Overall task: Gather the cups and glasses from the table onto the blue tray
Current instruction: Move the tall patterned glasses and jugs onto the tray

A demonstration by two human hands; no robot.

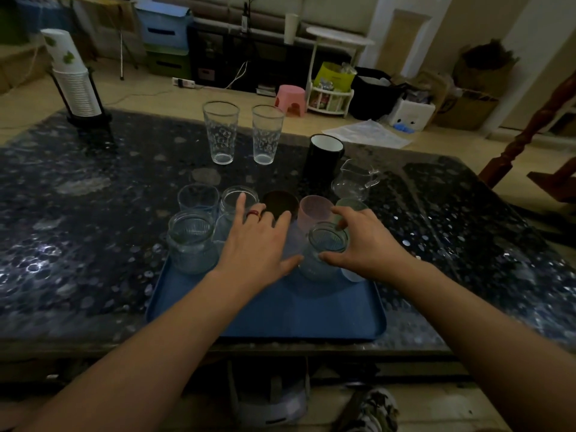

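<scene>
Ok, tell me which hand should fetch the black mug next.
Right. The black mug stands on the table beyond the tray's right side, nearer the right hand. That hand must first let go of the ribbed glass; the left hand would have to cross over.

A paper-cup stack (73, 76) stands near a pink stool (290, 99).

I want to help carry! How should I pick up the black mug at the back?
Wrap your hand around the black mug's smooth, upright body from the left. No handle shows, and the glass pitcher crowds its right side.
</scene>
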